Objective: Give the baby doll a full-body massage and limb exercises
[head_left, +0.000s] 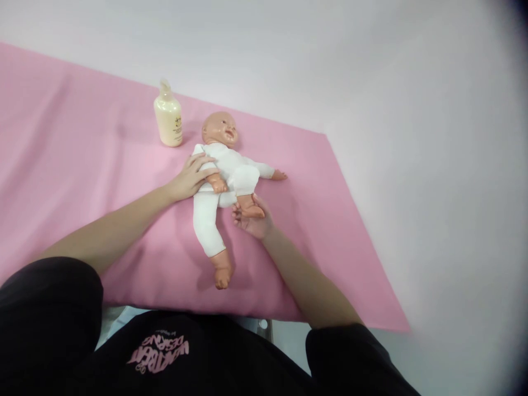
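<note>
two hands on a baby doll

a baby doll [225, 165] lies on its back on a pink cloth [82, 165]. it wears a white suit. its head is at the far end, and its face looks up and a bit to the right. one leg is stretched out straight toward the person. the other leg is bent up at the knee.

the left hand [193, 177] lies flat on the doll's side and chest, by the doll's arm. the fingers [204, 160] are spread out and rest on the white suit. the hand is open and does not close around anything.

the right hand [252, 220] is under the foot [251, 208] of the bent leg. the palm faces up like a little cup, and the foot sits in it. the fingers are curled loosely around the foot. the hand is half open, with a soft hold on the foot.

a cream bottle [168, 116] with a pump top stands upright on the cloth. it is just beside the doll's head, on the left, and does not touch it.

the cloth covers a table, and a pale wall [371, 66] is behind it. the person wears a black shirt [165, 352] with pink letters on it.
</note>
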Motion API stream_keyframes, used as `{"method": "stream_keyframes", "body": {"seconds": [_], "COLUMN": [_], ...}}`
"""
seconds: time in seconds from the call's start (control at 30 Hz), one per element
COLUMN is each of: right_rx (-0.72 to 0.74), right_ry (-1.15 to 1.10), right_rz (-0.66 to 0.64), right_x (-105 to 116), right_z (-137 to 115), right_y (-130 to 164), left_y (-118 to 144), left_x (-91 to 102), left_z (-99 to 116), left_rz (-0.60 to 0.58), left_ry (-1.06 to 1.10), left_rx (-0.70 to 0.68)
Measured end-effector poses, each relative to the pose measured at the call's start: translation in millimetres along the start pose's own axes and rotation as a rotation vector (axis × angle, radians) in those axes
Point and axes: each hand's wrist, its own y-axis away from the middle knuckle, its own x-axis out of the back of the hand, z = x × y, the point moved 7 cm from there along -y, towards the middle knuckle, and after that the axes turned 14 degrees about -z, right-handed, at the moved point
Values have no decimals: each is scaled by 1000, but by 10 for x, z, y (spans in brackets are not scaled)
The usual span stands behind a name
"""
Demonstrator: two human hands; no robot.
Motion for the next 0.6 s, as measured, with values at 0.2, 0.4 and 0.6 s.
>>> {"method": "stream_keyframes", "body": {"seconds": [0.2,0.4,0.6], "right_rx": [-3,-6,-53], "right_ry": [29,123,267], "right_rz": [8,-107,-526], "right_x": [19,-10,-314], "right_z": [10,20,150], "right_y": [-5,-2,72], "left_y": [-4,34,185], "left_x": [-1,77,293], "left_z": [-9,18,-332], "left_rz": [-2,61,478], "left_ry": [-10,79,489], "left_rx": [5,21,192]}}
